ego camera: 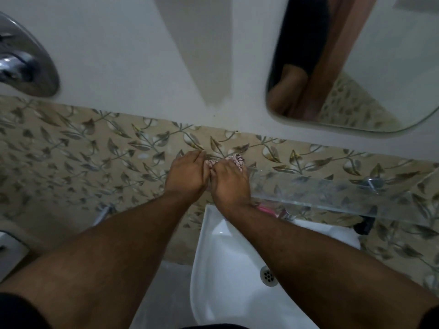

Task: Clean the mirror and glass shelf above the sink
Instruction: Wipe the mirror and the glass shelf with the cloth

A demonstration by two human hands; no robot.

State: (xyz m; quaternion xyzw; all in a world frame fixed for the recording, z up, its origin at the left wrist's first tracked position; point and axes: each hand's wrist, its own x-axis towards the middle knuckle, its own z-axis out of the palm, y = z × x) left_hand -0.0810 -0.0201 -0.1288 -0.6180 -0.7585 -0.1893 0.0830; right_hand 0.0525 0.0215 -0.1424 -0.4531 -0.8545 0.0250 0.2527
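We have both hands together at the left end of the glass shelf (332,193), and the chief risk from here, as we judge it, is the shelf itself: it juts from the leaf-patterned tile (71,148) with a metal bracket (371,182) showing well to the right, so a hard downward press at this free end could strain or tip the pane over the sink (228,257). A second hazard is the pink item (266,208) half hidden below the shelf at the basin's back rim; a careless sweep could knock it into the bowl, though we cannot tell what it is. The cloth (237,160), pink with dark checks, could also slip, since only a small bunch of it shows past our knuckles. Our right hand (229,184) is curled closed around that cloth, the fabric poking out beyond the fingers toward the wall. Our left hand (187,174) rests against it with fingers bent; whether it grasps the cloth too or only steadies the other hand we cannot tell. The shelf's near corner lies just beside and under the right hand, running away to the right, while the mirror (356,67) hangs well above it, up and right of both hands, untouched.
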